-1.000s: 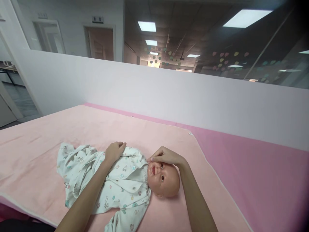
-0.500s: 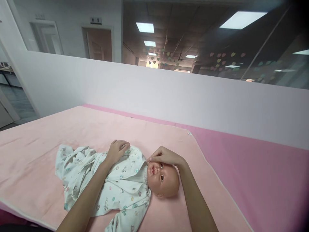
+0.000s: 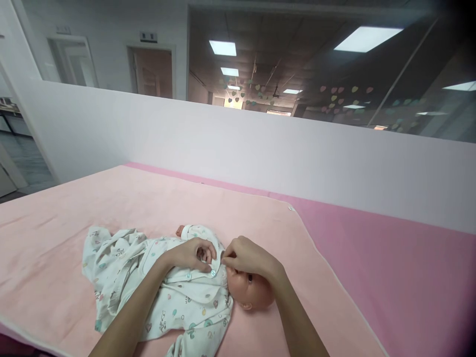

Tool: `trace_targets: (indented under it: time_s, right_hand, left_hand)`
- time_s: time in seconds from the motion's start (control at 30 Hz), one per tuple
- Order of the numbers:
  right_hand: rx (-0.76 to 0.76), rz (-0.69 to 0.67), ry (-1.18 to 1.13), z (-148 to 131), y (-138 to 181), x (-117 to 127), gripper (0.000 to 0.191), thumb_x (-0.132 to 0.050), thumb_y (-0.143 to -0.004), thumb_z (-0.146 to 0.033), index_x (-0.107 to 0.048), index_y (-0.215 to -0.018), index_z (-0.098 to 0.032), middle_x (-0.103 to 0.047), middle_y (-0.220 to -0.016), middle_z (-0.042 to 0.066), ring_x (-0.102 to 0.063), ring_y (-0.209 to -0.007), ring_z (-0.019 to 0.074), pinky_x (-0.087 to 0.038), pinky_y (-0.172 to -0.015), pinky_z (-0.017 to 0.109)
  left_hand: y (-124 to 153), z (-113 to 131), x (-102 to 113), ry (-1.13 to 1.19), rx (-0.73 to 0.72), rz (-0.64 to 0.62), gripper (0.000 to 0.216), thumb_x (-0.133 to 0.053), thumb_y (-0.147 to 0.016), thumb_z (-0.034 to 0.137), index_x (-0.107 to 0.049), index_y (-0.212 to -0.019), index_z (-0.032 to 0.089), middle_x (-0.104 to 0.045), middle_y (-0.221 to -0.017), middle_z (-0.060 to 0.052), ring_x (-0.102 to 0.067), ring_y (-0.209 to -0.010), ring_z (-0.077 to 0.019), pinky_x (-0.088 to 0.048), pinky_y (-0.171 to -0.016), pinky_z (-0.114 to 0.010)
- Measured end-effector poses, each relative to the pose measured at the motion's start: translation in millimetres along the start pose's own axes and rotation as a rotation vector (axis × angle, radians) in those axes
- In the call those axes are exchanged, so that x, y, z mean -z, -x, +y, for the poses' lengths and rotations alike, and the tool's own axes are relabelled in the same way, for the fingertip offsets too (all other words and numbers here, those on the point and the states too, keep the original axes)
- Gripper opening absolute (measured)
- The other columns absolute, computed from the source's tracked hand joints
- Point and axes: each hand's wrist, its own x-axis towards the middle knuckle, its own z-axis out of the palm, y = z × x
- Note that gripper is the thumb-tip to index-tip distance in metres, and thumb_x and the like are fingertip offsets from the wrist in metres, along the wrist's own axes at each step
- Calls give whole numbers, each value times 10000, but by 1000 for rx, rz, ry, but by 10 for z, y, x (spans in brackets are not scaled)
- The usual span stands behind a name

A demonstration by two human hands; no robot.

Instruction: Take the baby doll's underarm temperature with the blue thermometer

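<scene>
A baby doll (image 3: 248, 293) lies on its back with its head to the right. It wears a white baby shirt (image 3: 203, 310) with small coloured prints and blue snap buttons. My left hand (image 3: 193, 254) rests on the shirt's upper chest, fingers curved and apart from the thumb, close to the top button (image 3: 213, 273). Over the doll's chin and mouth, my right hand (image 3: 247, 255) pinches the shirt's collar edge at the neck; the fingertips are partly hidden. One small doll hand (image 3: 180, 230) pokes out of the far sleeve.
A light pink blanket (image 3: 148, 198) with a pale edge lies under the doll, over a darker pink surface (image 3: 372, 253). A low white wall (image 3: 241, 144) runs behind it, with glass (image 3: 312, 69) above. A doorway (image 3: 22, 139) opens at the far left.
My left hand has moved right along the shirt toward the collar, uncovering the far sleeve and the doll's hand. My right hand has shifted slightly toward the neck, covering the doll's mouth.
</scene>
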Motion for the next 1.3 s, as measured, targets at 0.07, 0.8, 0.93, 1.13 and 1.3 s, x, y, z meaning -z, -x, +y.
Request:
trace_targets:
  time_s: [0.07,0.8,0.93,1.13,1.3]
  right_hand:
    - [18,-23,70,-103,15,-27,254,-469,-695,-141,-485,-444,-172,-305,-450,-56,-216,-474,67,-196,-455,223]
    - [-58,309,707,-130,-338,-421,184,-466,-809,-77,-630,-772,-152,-651,-794,99,-592,-801,222,-356,-724,320]
    - [-46,302,623,-102,-210,-234,273,-442,-844,-156,-612,-631,-150,-648,-677,80,-548,-645,166,-330,-688,303]
    - [-55,422,176,-12,386,305,329,-446,-859,-279,-641,-618,-169,-646,-684,47,-534,-641,138,-344,-629,260]
    - [44,499,-185,0,633,433,273,-480,-866,-374,-678,-803,-197,-665,-874,27,-586,-831,157,-422,-678,246]
  left_hand:
    - [-9,-31,6,110,12,39,248,-699,-616,224,-638,-846,156,-613,-715,-4,-536,-652,-117,-401,-610,-211]
    - [45,-159,97,633,91,375,299,-716,-625,211,-665,-919,194,-643,-892,-14,-563,-843,-134,-405,-701,-194]
    - [9,-168,59,476,113,333,312,-715,-647,275,-687,-935,159,-646,-791,-35,-569,-766,-147,-417,-669,-217]
    - [-85,-207,12,204,101,157,347,-752,-607,341,-711,-872,120,-596,-640,-15,-473,-562,-98,-325,-513,-204]
    - [-27,-169,24,84,62,8,378,-756,-625,379,-727,-899,120,-378,-475,61,-295,-466,-57,-209,-459,-210]
